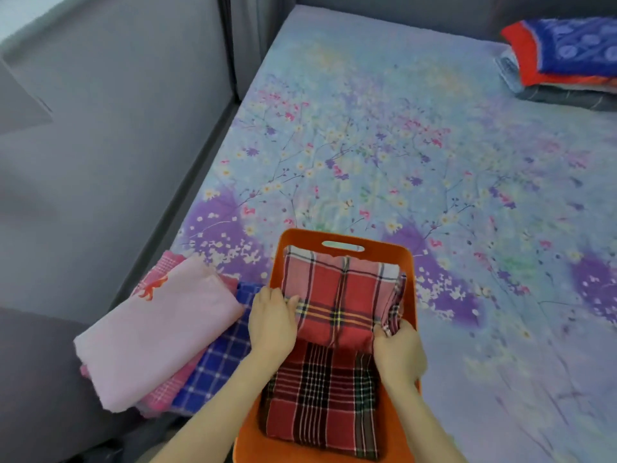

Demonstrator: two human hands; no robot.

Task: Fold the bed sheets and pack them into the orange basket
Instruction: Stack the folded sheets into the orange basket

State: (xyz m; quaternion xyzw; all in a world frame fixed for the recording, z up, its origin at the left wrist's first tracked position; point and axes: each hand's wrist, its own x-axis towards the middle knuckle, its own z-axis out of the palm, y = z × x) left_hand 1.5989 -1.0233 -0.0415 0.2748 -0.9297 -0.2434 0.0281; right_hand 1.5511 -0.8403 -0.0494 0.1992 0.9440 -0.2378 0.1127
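Hands pinch the red sheet [340, 295], left hand [272, 319] and right hand [399, 352], likely to lay it flat in the basket [276, 262]. Stack [160, 329] waits at the bed's left edge.

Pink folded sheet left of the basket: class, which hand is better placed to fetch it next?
Left, probably. The left hand sits at the orange basket's left wall, next to the pink sheet; the right hand is across the basket. Both hold the red plaid sheet now.
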